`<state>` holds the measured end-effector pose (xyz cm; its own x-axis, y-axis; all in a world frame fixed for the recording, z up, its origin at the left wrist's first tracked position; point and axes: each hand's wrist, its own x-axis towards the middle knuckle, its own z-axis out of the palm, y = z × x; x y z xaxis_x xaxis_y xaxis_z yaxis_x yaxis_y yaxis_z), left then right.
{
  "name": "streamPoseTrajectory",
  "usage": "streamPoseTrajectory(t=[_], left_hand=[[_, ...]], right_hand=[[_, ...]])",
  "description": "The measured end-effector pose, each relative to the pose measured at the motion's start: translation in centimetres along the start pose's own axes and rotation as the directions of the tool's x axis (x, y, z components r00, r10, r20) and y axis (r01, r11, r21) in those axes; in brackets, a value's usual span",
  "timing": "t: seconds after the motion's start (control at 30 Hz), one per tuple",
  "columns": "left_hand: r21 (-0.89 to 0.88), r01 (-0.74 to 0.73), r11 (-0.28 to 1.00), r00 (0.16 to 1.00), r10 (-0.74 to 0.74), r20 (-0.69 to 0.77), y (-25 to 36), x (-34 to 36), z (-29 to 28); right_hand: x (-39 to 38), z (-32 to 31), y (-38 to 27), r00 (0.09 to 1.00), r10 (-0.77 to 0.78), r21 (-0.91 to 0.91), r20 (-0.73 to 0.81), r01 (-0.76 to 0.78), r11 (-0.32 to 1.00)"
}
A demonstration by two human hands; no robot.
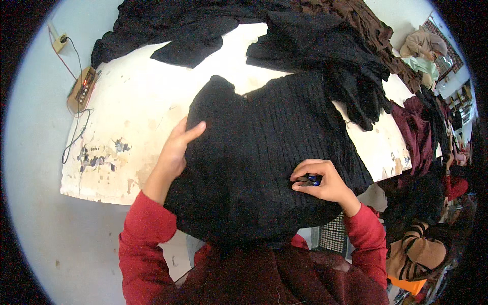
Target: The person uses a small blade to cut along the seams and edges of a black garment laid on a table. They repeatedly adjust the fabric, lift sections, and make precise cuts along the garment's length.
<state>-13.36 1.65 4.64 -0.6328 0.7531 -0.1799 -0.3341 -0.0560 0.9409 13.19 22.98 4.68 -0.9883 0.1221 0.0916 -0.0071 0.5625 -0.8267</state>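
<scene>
"Black pleated garment (254,137): where does it lie?"

"Partly on the pale surface (142,117), its near end over the front edge, toward the lap."

"Take me across from the left."

"Left hand (175,152) first: thumb laid over the garment's left edge, fingers mostly hidden, so I can't tell how firmly it grips."

"And further right?"

"Right hand (325,181), curled nearly closed around a small dark-and-blue tool (315,179), maybe snips, over the pleats. Beyond it, maroon cloth (414,122) sits by the surface's right end."

"How far along is the work?"

"By my reading, underway: garment spread out, pleats up, tool in hand. No finished mark shows on the dark fabric, so how much is done and how much remains, I can't tell."
</scene>
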Motion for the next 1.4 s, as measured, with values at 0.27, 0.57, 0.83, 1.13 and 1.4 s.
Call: streamPoseTrajectory(t=[0.27,0.57,0.83,1.13,1.4], left_hand=[[-0.405,0.093,0.909,0.992,-0.048,0.121,-1.4,-2.5,-1.3],[-0.398,0.055,0.916,0.988,0.007,0.152,-1.7,-2.7,-2.1],[0.088,-0.338,0.937,0.929,0.318,0.191,3.7,-2.5,1.8],[0.771,-0.503,0.391,0.762,0.622,0.181,4.6,-3.4,3.5],[0.287,-0.291,0.913,0.953,0.249,0.172,5.7,-4.7,5.5]], right_hand=[[8.4,-1.7,-5.8,0.977,0.042,0.344,-0.207,0.032,0.939],[13.4,1.2,-6.8,0.97,0.225,0.774,0.089,-0.209,0.597],[11.6,1.3,-7.9,0.973,0.229,0.78,-0.032,-0.119,0.615],[10.0,3.2,-7.6,0.935,-0.003,0.515,-0.355,0.198,0.834],[7.8,2.5,-8.8,0.927,-0.03,0.349,-0.375,0.172,0.921]])
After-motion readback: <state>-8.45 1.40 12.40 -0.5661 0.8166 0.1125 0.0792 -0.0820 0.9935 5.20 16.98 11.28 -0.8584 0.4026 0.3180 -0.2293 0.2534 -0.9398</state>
